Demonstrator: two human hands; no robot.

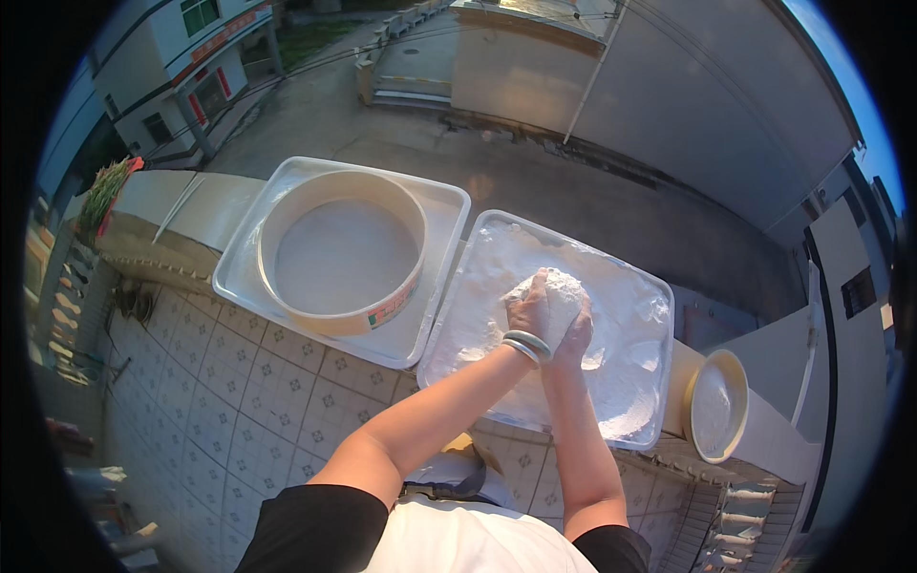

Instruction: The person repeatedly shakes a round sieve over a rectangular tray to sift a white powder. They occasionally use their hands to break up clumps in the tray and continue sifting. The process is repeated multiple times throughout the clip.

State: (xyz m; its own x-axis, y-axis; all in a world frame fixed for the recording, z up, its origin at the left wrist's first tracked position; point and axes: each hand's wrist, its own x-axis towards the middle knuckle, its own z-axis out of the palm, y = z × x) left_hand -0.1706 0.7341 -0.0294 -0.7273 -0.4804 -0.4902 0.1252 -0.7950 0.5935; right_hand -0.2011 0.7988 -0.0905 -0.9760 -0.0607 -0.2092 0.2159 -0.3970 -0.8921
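A shallow white plastic tray [670,336] full of white powder [501,258] rests on the ledge before me. Over its middle, my left hand [528,313] and my right hand [577,333] cup a heaped mass of the same powder [562,297] between them. Bangles circle my left wrist. Beside this tray on the left, a second white tray [240,276] bears a large round sieve [344,324] with a pale rim and a fine mesh. At the right, a round yellowish container [745,401] holds more white powder.
The trays stand on a balcony ledge [150,243] with a sheer drop to a paved lane [308,129] beyond. Two thin white sticks [178,208] and a bundle of green stalks [104,197] lie at the far left. Patterned floor tiles [272,372] are below, with shoes [136,302] near the wall.
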